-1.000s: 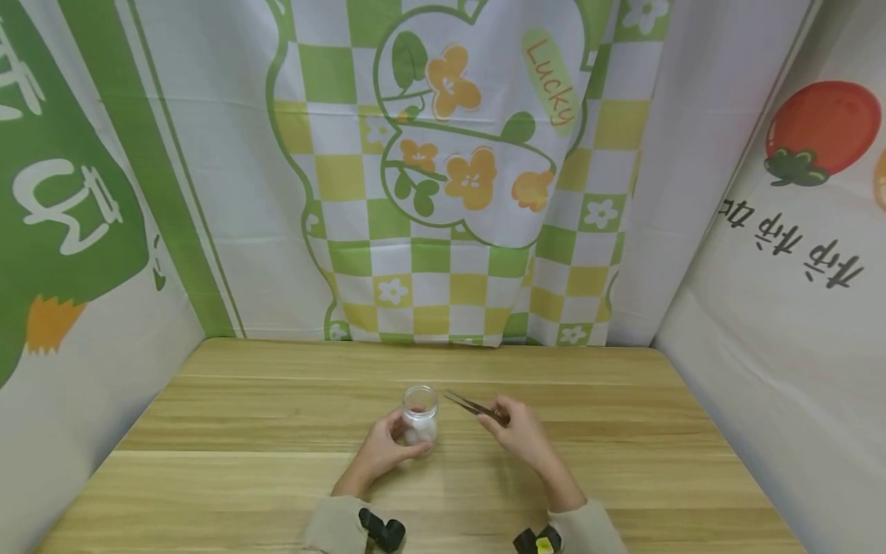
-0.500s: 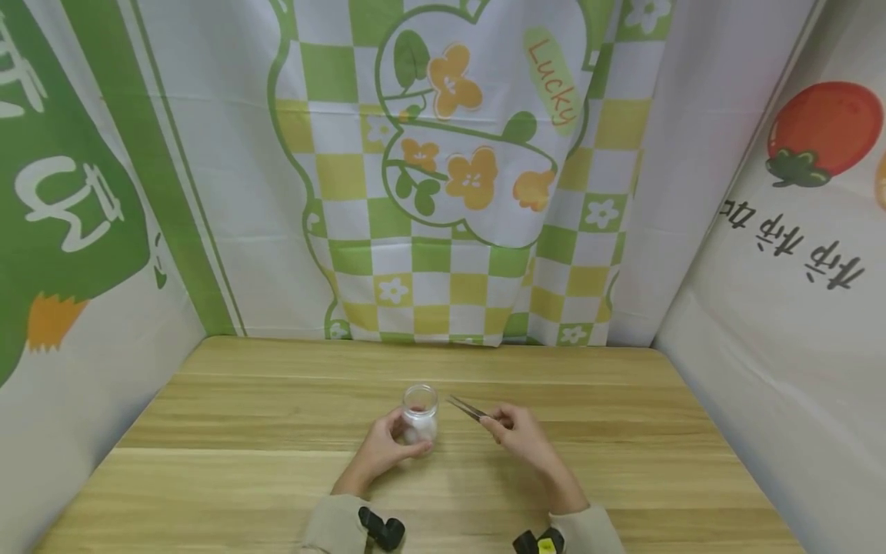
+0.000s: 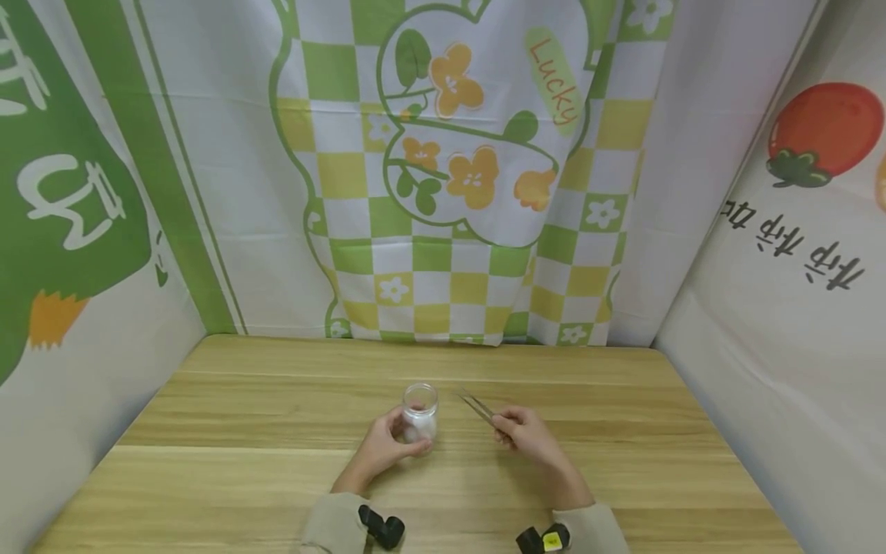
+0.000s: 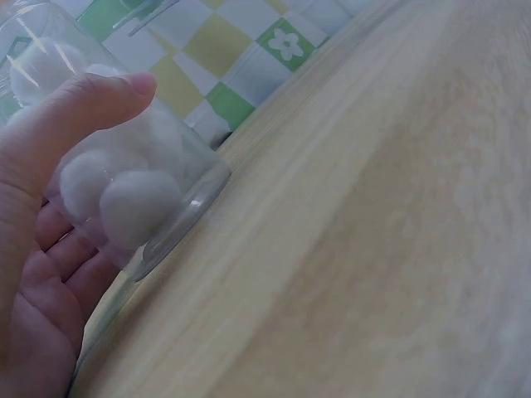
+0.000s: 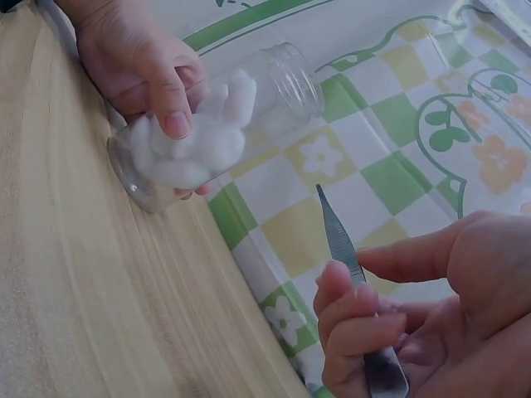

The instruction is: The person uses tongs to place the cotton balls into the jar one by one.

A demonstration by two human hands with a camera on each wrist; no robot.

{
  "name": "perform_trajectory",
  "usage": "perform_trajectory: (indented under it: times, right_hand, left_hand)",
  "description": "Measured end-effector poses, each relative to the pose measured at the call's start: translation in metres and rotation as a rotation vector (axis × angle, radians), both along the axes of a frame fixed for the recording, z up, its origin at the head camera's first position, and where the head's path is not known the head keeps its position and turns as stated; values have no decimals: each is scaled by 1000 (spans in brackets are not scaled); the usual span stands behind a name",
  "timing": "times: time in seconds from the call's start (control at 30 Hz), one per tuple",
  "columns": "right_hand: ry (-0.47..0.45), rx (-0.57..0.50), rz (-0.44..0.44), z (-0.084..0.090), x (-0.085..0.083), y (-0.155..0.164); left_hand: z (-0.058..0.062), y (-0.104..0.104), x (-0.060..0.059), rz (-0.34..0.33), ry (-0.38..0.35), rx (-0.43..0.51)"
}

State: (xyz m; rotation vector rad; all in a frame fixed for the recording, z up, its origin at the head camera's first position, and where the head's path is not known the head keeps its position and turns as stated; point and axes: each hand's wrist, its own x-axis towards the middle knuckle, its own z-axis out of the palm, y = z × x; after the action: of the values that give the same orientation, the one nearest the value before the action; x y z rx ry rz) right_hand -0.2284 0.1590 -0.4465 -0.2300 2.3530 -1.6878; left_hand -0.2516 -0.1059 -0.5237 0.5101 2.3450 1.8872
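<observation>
Two hands are at work on my screens, both near the middle of the wooden table [image 3: 242,462]. My left hand [image 3: 383,448] is wrapped around a small clear jar [image 3: 420,412], thumb across its front, keeping it upright on the table. Inside sit several white cotton balls [image 5: 195,141], filling the lower half. My right hand [image 3: 527,435] pinches a pair of metal tweezers [image 3: 477,406] between thumb and fingers, with the tips pointing up and toward the jar but clear of it, just beside its mouth. From the right wrist view I can't quite tell whether the tweezer tips are pressed together or slightly apart.

The risks I see: the jar's mouth looks narrow, so a poorly aimed tip could strike the rim and tip the jar if my left grip is loose. Cotton is soft and clingy, so a shallow pinch may pull only wisps, or drag a neighbouring ball out onto the table.
</observation>
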Motion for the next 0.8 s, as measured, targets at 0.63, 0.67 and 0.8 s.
perform_trajectory:
  times: [0.63,0.67,0.8]
  right_hand:
    - [-168,-154,46,-12,-4,7]
    - [-171,-152,45,-12,-4,8]
    - [-183,-156,46,-13,-5,9]
  left_hand:
    - [1,1,0,11,-14,11]
    - [1,1,0,12,-15,10]
    - [0,1,-1,14,-15,8]
